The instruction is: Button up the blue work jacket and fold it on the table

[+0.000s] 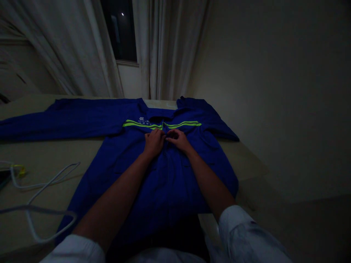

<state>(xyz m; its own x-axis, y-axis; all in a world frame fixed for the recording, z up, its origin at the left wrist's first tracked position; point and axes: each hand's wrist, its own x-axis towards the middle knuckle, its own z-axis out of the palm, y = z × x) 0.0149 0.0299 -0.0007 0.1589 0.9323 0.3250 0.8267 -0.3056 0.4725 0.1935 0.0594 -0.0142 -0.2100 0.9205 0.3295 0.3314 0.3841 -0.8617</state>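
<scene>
A blue work jacket (175,186) with yellow-green stripes across the chest lies spread front side up, its collar away from me. Both hands meet at the middle of its front opening, just below the stripes. With fingers pinched together, my left hand (155,141) grips the front edge of the jacket. My right hand (178,139) is close beside it, thumb and fingers curled together on the same edge. Whether a button or other fastener sits between the fingertips is too dark and small to make out. A white printed logo shows on the chest, left of the opening.
The jacket lies on a pale table (90,157). A white cable (46,186) loops over its left side, near a small yellow item (22,171) and a dark object at the edge. Behind stand curtains (170,47), a dark window (120,33) and a wall (274,91) to the right.
</scene>
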